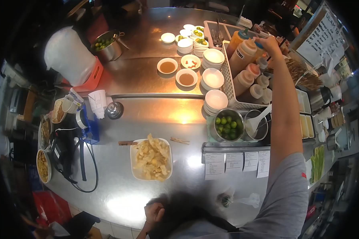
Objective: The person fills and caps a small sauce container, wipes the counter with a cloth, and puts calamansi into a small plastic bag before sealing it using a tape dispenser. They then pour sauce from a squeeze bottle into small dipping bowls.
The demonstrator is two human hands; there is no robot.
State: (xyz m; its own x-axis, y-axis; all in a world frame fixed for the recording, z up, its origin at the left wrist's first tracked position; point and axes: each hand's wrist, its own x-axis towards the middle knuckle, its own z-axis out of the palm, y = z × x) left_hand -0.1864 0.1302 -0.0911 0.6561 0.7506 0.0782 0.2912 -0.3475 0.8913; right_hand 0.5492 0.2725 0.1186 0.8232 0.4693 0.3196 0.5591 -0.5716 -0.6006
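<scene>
My right hand (270, 45) reaches over the white basket (238, 104) of sauce bottles. Its fingers are closed at the nozzle of a squeeze bottle (245, 51) with brown sauce and dark lettering. Other squeeze bottles (243, 82) stand around that one. At the counter's front edge, my left hand (154, 212) is curled closed, with nothing visible in it. Ahead of it on the steel counter sits a white square bowl (170, 170) heaped with pale crispy fried pieces (152, 157).
Two sauce saucers (167, 66), stacked white bowls (212, 78) and a pot of green citrus (228, 125) stand farther back. Order slips (214, 165) hang from a rail on the right. At left are a call bell (115, 110), a blue holder (91, 127) and a black cable (96, 175).
</scene>
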